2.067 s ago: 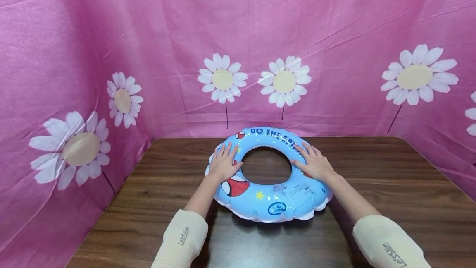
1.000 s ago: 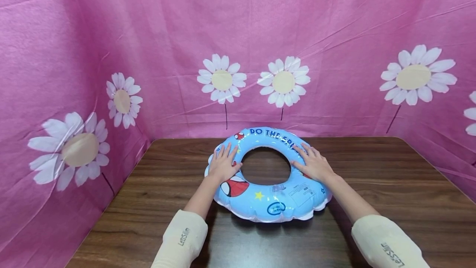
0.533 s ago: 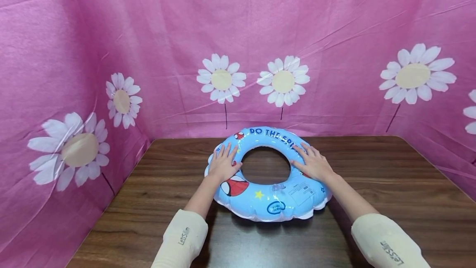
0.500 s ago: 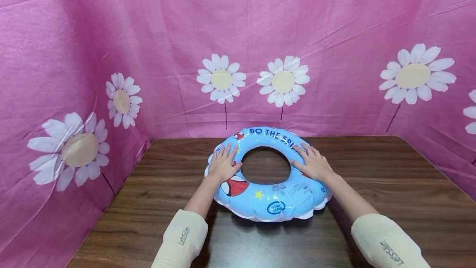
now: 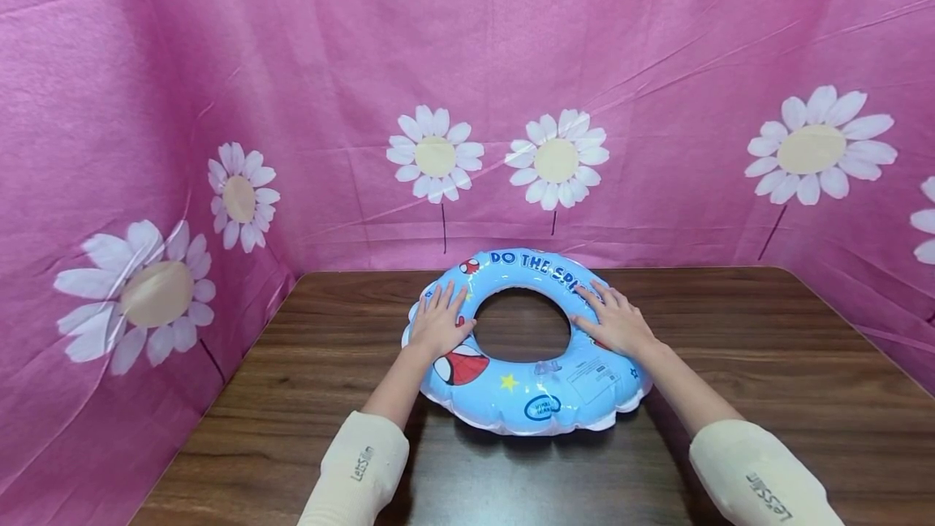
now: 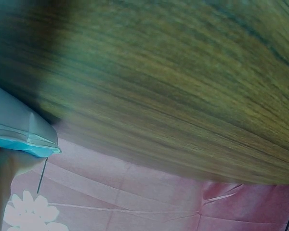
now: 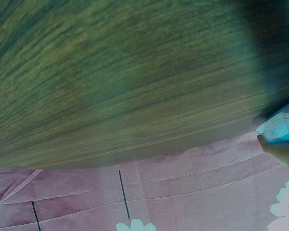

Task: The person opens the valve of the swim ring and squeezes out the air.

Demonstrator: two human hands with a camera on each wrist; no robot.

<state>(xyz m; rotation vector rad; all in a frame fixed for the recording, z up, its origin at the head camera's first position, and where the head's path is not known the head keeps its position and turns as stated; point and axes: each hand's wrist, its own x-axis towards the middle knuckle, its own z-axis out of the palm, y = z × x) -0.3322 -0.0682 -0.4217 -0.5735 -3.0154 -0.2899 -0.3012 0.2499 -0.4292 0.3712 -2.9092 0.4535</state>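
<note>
A blue inflatable swim ring with cartoon prints, yellow stars and dark blue lettering lies flat on the wooden table, plump with air. My left hand rests on the ring's left side, fingers spread and pointing away from me. On the opposite side lies my right hand, also with spread fingers, its thumb by the centre hole. In the left wrist view the ring's pale underside shows at the left edge, with part of the left hand below. The right wrist view catches the ring's edge beside the right hand.
The brown wood-grain table reaches back to a pink cloth backdrop printed with white daisies, which stands along the back and both sides. Cream sleeves cover the forearms.
</note>
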